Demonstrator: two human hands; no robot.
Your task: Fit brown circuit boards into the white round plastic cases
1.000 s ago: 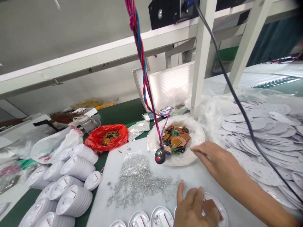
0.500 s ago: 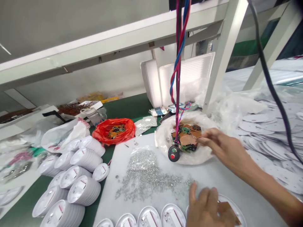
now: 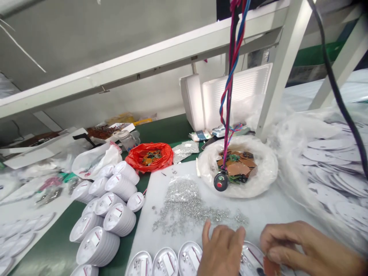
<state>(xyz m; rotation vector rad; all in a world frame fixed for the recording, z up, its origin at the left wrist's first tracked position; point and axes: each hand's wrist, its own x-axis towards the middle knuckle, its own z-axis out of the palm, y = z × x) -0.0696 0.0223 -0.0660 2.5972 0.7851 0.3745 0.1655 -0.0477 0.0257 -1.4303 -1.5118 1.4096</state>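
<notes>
My left hand (image 3: 222,249) lies at the bottom edge, fingers together, pressing down on a round white housing (image 3: 253,255). My right hand (image 3: 290,245) is beside it, fingers pinched over the same housing; a brown piece shows at its fingertips (image 3: 268,265), too hidden to name. A row of white housings (image 3: 165,262) runs left along the bottom. Small silver screws (image 3: 186,209) lie spread on the white sheet just above my hands. A white bag of brown and green circuit boards (image 3: 238,168) sits behind them.
A twisted red-blue cable with a black button pendant (image 3: 220,181) hangs over the circuit board bag. A red bag of boards (image 3: 149,156) and stacks of white lids (image 3: 112,207) lie left. White discs (image 3: 339,165) in plastic fill the right. A black cable (image 3: 342,99) hangs at right.
My right hand has pulled back from the circuit board bag down to the housing beside my left hand. The view has shifted left and down.
</notes>
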